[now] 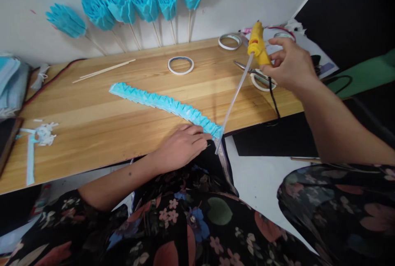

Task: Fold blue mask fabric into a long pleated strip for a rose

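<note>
A long pleated strip of light-blue material (163, 101) lies slantwise across the wooden table, its right end at the front edge. My left hand (183, 146) is at that end, fingers closed over it near the edge. Between the thumb and fingers of my right hand (291, 64) is the handle of a yellow hot glue gun (256, 40). The gun's nozzle points up and away from me. From its rear a long translucent glue stick (236, 97) hangs down, crossing in front of the strip's right end. A black cord (273, 97) drops below the handle.
Several blue folded flowers on sticks (119, 3) lean against the wall. Thin wooden sticks (105, 70), tape rings (180, 65) and scissors (254, 70) lie on the table (92, 122). Paper scraps (45, 134) are at left, a blue stack (12, 83) behind them.
</note>
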Demonstrator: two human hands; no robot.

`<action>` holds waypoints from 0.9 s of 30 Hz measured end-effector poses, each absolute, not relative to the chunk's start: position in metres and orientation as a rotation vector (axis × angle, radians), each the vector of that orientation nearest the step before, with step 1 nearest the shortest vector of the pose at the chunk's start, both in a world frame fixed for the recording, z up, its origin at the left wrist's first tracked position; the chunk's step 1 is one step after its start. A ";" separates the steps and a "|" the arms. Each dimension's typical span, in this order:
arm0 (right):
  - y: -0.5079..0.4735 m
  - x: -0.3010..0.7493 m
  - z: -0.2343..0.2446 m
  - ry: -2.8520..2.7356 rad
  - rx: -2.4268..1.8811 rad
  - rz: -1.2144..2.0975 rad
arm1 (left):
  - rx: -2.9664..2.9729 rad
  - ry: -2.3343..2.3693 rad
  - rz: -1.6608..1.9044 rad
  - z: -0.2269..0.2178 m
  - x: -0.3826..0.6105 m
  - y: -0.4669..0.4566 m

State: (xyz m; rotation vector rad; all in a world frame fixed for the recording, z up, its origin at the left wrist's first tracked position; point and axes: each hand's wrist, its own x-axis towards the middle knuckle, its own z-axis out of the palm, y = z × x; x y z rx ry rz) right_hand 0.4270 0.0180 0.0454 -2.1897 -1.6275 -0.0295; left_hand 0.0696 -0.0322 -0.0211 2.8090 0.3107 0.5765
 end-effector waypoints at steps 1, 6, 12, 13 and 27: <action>0.016 0.427 0.046 -1.651 -2.158 0.001 | 2.810 0.310 0.584 -0.022 0.069 -0.032; 0.010 0.423 0.044 -1.747 -2.105 0.122 | 2.821 0.313 0.600 -0.020 0.065 -0.033; 0.015 0.420 0.035 -1.794 -2.059 0.104 | 2.932 0.231 0.498 -0.017 0.066 -0.033; 0.016 0.420 0.034 -1.797 -2.050 0.103 | 2.952 0.216 0.478 -0.017 0.066 -0.032; 0.044 0.389 0.027 -1.768 -2.020 0.264 | 2.830 0.481 0.648 -0.022 0.048 0.004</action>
